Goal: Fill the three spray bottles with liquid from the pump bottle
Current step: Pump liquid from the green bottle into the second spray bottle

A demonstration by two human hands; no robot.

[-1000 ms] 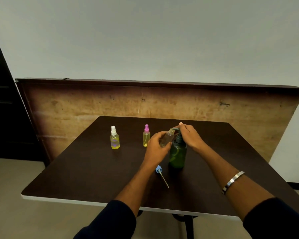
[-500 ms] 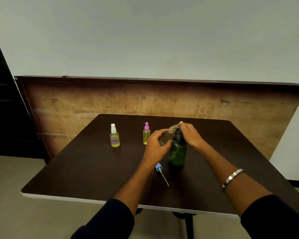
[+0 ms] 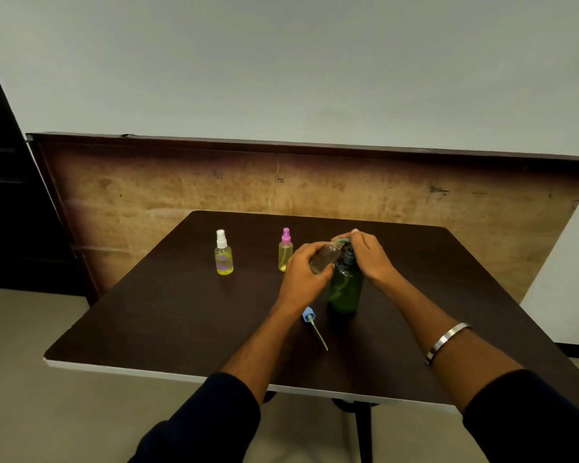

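Both hands sit a touch lower over the pump than a second ago, and little else has shifted. On the dark bench the left hand curls around a clear spray bottle, tilted with its open neck up against the spout of the green pump bottle. Fingers of the right hand are curled over the pump head, pressing on it. Just nearer than the left hand lies a blue spray cap with its dip tube pointing toward the near edge. Two capped bottles holding yellow liquid stand upright to the left, well apart from the hands: a white-capped bottle and a pink-capped bottle. Bare benchtop stretches left toward the white-trimmed near edge and right of the pump bottle. A wooden board stands behind the far edge.
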